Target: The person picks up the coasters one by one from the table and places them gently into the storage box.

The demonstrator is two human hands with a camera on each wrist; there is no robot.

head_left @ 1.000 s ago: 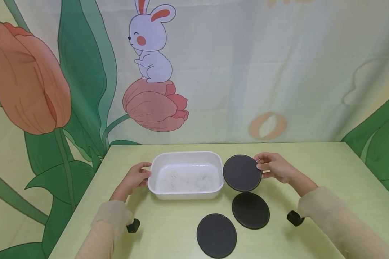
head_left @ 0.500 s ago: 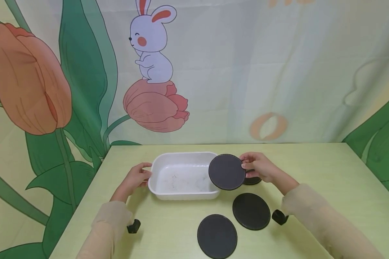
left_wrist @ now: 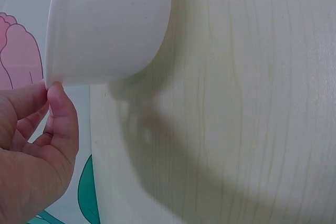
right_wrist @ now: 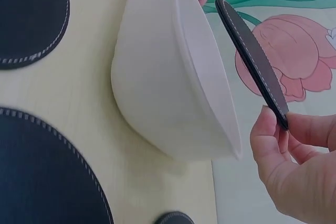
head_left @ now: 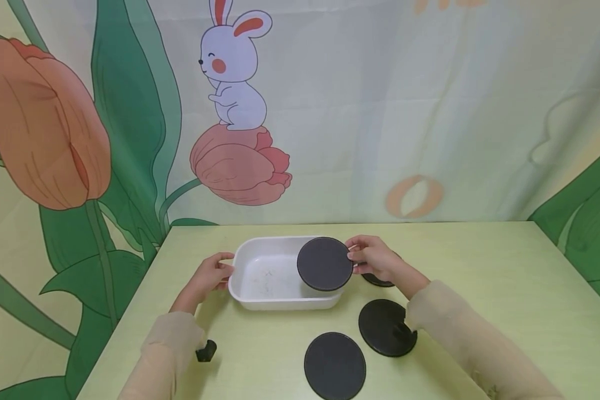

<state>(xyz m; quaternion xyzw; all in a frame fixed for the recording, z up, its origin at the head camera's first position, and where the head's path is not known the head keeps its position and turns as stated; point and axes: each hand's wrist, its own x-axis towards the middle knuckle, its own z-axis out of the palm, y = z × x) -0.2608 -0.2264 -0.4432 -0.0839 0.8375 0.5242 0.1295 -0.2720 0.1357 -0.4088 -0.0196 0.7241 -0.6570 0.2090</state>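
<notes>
A white rectangular dish (head_left: 285,304) with rounded corners stands on the table. My left hand (head_left: 209,275) holds its left end; in the left wrist view, thumb and fingers pinch the rim of the dish (left_wrist: 110,30). Over the dish's right half, my right hand (head_left: 374,259) pinches a round black coaster (head_left: 325,264) by its right edge. Seen from the right wrist, that coaster (right_wrist: 256,66) is tilted nearly edge-on, with pale stitching along its border, just above the dish's rim. The coaster hides part of the dish's inside.
Two more black coasters lie in front of the dish, a near coaster (head_left: 335,365) and a coaster (head_left: 380,322) partly covered by the right sleeve. Beneath the right hand shows part of another coaster (head_left: 378,279). A printed curtain (head_left: 340,139) hangs behind the table's back edge.
My right hand has moved left, carrying the coaster from beside the dish to over its right half. This uncovers another coaster on the table. The left hand and dish stay put.
</notes>
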